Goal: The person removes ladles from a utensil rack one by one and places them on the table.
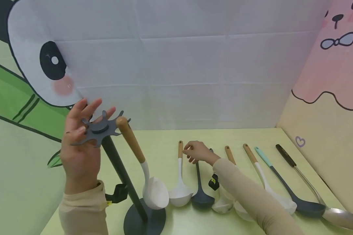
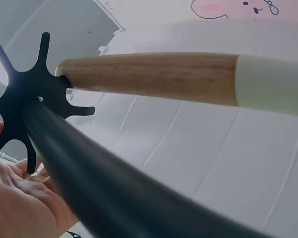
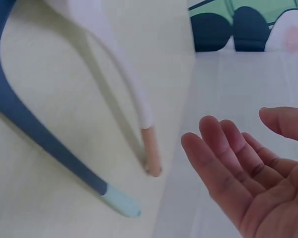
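Observation:
My left hand [image 1: 80,161] is at the top of a dark utensil stand [image 1: 119,164], fingers spread behind its hooked head and thumb near one prong. Contact with the stand is hard to tell. From a hook on the right hangs a white ladle [image 1: 156,192] with a wooden handle [image 2: 154,77]. My right hand [image 1: 198,151] hovers above the table, fingers loosely bent and holding nothing. It is beside the wooden handle of another white ladle [image 1: 180,192] and over a dark ladle [image 1: 203,199], covering part of that handle.
Further right lie white wooden-handled utensils, partly behind my right sleeve [image 1: 247,192]. Past them are a dark ladle with a teal handle [image 1: 263,156] and a steel spoon [image 1: 342,218] with a black handle. White cloth [image 1: 182,65] hangs behind the table.

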`<control>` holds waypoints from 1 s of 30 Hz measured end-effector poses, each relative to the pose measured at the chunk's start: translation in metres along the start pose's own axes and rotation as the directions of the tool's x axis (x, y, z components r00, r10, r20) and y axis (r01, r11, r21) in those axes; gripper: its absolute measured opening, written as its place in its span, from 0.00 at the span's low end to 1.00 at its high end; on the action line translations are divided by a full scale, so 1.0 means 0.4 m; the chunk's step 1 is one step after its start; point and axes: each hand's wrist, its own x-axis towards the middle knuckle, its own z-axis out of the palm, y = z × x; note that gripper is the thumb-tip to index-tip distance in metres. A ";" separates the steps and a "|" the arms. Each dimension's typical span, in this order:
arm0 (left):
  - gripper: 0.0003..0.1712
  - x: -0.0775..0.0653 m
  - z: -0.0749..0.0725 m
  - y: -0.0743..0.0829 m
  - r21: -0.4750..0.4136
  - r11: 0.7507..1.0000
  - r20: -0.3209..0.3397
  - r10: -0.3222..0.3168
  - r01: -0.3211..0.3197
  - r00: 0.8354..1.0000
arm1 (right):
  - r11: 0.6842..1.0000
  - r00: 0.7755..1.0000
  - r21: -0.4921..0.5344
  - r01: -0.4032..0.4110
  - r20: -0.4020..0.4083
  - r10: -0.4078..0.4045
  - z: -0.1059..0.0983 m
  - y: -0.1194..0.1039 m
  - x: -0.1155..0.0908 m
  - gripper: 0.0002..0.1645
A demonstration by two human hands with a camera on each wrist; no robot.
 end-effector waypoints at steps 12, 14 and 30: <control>0.24 -0.039 0.011 -0.023 0.073 0.989 -0.111 0.135 -0.127 0.985 | 0.985 0.984 -0.015 0.174 0.032 -0.173 -0.021 -0.067 -0.071 0.18; 0.24 -0.049 0.017 -0.026 0.138 0.979 -0.147 0.170 -0.150 0.974 | 0.981 0.981 -0.019 0.194 0.036 -0.193 -0.023 -0.069 -0.081 0.17; 0.32 -0.117 -0.003 -0.070 0.289 0.945 -0.204 0.218 -0.154 0.954 | 0.920 0.926 0.136 0.369 0.026 -0.375 -0.023 -0.112 -0.169 0.15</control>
